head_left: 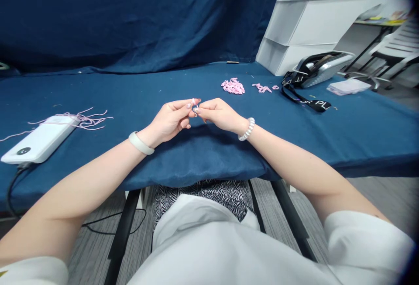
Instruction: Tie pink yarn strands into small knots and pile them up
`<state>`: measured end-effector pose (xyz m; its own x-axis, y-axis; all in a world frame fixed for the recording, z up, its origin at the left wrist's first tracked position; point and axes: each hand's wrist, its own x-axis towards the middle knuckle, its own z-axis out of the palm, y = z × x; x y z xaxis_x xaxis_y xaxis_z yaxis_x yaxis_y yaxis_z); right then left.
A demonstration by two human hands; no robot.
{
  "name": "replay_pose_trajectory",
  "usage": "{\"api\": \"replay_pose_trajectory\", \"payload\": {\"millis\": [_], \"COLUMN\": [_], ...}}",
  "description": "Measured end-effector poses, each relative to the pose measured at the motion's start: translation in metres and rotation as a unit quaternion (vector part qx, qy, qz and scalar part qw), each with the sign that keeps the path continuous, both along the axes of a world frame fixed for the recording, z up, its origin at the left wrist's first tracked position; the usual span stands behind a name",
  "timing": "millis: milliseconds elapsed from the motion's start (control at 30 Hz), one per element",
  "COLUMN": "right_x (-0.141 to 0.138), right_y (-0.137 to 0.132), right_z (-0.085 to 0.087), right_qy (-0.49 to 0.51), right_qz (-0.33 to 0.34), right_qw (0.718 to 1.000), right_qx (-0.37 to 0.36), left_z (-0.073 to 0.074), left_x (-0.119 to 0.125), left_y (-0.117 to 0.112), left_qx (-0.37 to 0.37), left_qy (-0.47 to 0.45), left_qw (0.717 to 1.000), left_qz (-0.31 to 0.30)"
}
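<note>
Small pink yarn piece (195,102) is pinched at the fingertips of L hand (168,121): narrow grip, prob. because the piece is so tiny. R hand (221,115) also narrow, fingers brought up to the piece; whether it's gripped by R can't be told. Both are held raised over blue-covered table (131,88), hands almost touching. Pink yarn pile (233,86) lies ahead, within reach; loose pink strands (81,121) lie by white power bank (39,140), black lanyard (304,99) off to the right.

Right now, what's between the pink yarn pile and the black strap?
Head view: small pink scraps lie between the pile and strap, on blue cloth.
</note>
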<state>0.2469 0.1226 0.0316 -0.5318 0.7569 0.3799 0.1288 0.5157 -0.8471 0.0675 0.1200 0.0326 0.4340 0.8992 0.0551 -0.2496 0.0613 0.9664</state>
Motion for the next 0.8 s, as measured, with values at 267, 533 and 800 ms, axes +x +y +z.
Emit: {"api": "replay_pose_trajectory", "payload": {"millis": [267, 533, 800], "right_x": [0.009, 0.017, 0.013], "right_y": [-0.012, -0.011, -0.001], "right_z": [0.013, 0.024, 0.005], "right_qy": [-0.062, -0.064, -0.003], "right_qz": [-0.032, -0.032, 0.022], "right_qw": [0.997, 0.995, 1.000], "right_qx": [0.031, 0.072, 0.020], "left_z": [-0.002, 0.006, 0.004], "left_x": [-0.007, -0.003, 0.004], "left_y": [-0.002, -0.023, -0.024], "left_qx": [0.286, 0.327, 0.068], "left_qy": [0.257, 0.278, -0.035], "left_qw": [0.923, 0.903, 0.997], "left_qz": [0.012, 0.020, -0.005]}}
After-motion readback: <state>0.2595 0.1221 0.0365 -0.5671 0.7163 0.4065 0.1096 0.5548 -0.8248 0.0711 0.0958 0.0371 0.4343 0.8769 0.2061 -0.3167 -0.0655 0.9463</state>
